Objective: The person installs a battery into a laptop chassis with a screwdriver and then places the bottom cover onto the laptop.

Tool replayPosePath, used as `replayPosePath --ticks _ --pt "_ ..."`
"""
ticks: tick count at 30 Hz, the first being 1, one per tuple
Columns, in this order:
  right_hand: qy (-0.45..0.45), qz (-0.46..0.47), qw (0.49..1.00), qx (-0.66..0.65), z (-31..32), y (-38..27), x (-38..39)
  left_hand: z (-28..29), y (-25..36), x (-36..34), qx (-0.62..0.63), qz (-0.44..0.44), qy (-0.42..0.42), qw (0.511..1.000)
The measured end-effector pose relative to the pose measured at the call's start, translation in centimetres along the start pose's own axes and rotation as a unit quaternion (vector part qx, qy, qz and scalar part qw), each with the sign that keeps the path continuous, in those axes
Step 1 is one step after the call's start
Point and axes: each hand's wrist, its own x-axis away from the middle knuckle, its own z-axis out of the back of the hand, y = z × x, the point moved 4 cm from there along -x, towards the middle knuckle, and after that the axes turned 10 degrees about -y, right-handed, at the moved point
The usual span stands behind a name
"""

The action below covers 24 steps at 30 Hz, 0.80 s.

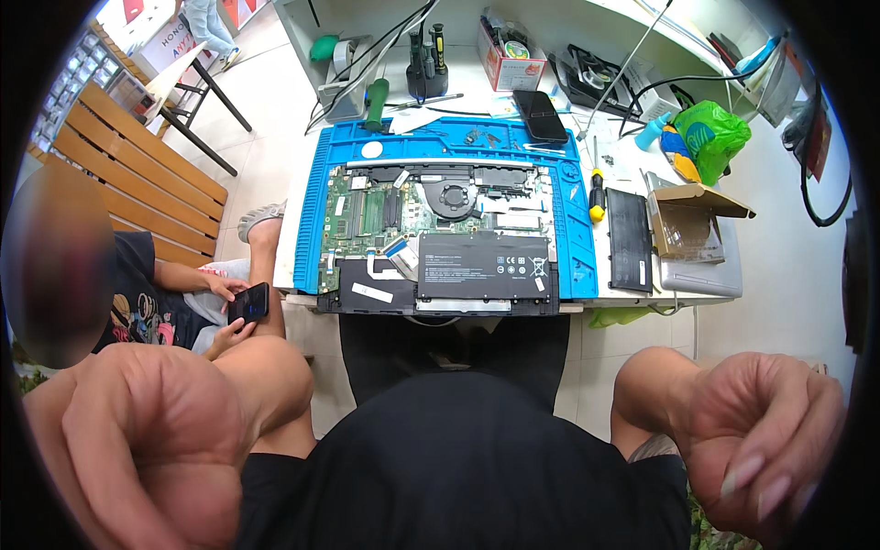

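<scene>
Black phone (539, 116) and screwdriver (597, 195) (yellow-black) around the opened laptop (440, 240)

Black flat rectangular battery (481, 266), in opened black laptop base (348, 275): small white printed lines at left; white pictograms at right, including a crossed-out wheeled bin.
White rectangular paper label (372, 291), on the same base: print too small to read.
White upright panel (174, 41), upper left: dark capital lettering, slanted, further lettering beneath.
Crumpled bright-green plastic bag (720, 147), right: pale lettering, broken by folds.
Red-and-white cardboard box (511, 75), rear: printed marks, illegible.
</scene>
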Motion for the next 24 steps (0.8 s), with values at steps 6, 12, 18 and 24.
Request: replayPosePath --ticks 6,12,18,24 --pt "0.012 -0.209 0.956 0.203 -2.6 7.1 4.9 3.4 -1.9 5.8 -0.315 0.151 -0.103 0.932" --pt "-0.051 -0.638 0.761 0.107 -1.2 8.1 21.4 7.3 -1.4 23.4 -0.240 0.684 0.048 0.688" --pt "-0.271 -0.701 0.555 0.356 -5.6 6.2 39.5 4.8 1.8 39.5 -0.229 0.842 -0.265 0.410" --pt "-0.322 -0.762 0.412 0.382 -6.0 13.2 42.4 1.0 -4.3 46.7 -0.328 0.821 -0.167 0.437"
